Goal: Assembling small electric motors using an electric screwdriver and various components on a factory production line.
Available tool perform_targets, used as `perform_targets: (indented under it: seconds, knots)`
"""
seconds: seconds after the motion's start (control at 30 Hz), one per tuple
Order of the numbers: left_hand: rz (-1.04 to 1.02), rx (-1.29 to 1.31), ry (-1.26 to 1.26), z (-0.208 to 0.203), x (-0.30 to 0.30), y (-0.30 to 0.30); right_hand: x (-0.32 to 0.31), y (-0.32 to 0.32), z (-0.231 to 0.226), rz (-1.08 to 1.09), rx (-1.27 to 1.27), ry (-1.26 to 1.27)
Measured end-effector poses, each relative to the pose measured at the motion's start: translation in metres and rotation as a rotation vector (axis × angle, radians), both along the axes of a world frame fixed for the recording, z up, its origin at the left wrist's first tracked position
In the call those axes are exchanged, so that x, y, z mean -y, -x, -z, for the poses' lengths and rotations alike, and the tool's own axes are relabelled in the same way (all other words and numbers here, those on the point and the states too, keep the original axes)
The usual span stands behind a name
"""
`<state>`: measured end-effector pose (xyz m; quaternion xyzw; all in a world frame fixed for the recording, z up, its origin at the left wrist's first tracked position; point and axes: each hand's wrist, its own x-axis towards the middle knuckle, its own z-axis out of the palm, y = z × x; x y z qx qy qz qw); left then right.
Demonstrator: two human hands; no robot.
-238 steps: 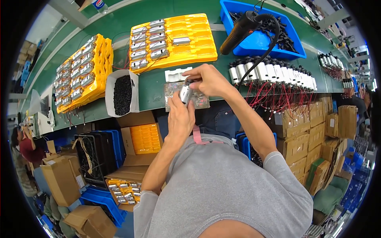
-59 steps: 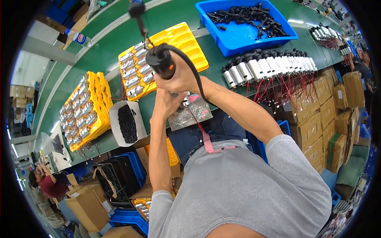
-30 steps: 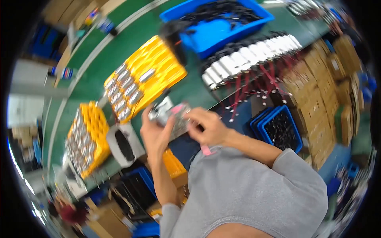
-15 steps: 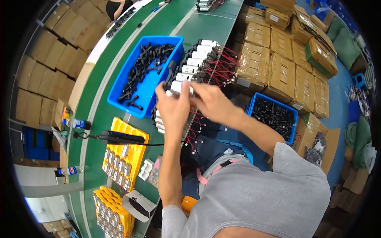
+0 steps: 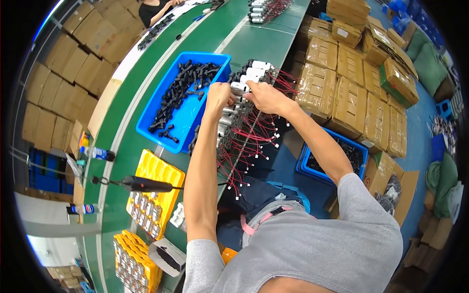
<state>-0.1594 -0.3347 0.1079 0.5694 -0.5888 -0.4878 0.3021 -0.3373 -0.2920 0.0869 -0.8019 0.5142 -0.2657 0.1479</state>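
Observation:
A row of small cylindrical motor-like units with red wires (image 5: 246, 132) lies along the near edge of the green bench; some have white housings and others show bare silver bodies. My left hand (image 5: 220, 99) is closed, its curled fingers at the left end of a white cylindrical housing (image 5: 240, 87) in that row. From the other side, my right hand (image 5: 266, 99) pinches the same housing with thumb and fingers. My fingers hide part of the housing. Left of the row, a blue bin (image 5: 183, 142) holds many black plastic parts (image 5: 188, 80).
Yellow trays (image 5: 168, 195) of metal parts and a small white box (image 5: 168, 256) sit nearer on the bench. A black corded tool (image 5: 141, 184) hangs over it. Another blue bin (image 5: 305, 163) and cardboard boxes (image 5: 351, 105) stand right. A person (image 5: 154, 12) works at the far left.
Both hands have moved farther along the row, from the nearer white housings to one near the far end. Silver bodies now show where white housings were seen. The view has shifted slightly.

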Motion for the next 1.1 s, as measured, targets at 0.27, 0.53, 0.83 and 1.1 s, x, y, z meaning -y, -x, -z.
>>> perform_targets:
  seconds: [0.27,0.53,0.83,1.1]
  knots:
    - [0.064,0.221,0.194,-0.048,-0.145,-0.025,-0.006,-0.01,-0.031,0.074,-0.33,-0.126]
    - [-0.498,0.087,0.162,-0.028,-0.313,-0.248,-0.033,-0.024,-0.093,-0.014,0.127,0.201]
    - [-0.374,1.252,0.219,0.09,-0.244,-0.316,0.021,-0.192,-0.09,-0.588,-0.022,0.055]
    - [-0.293,1.197,0.347,0.108,-0.235,-0.346,0.069,-0.327,0.031,-0.381,-0.423,-0.46]
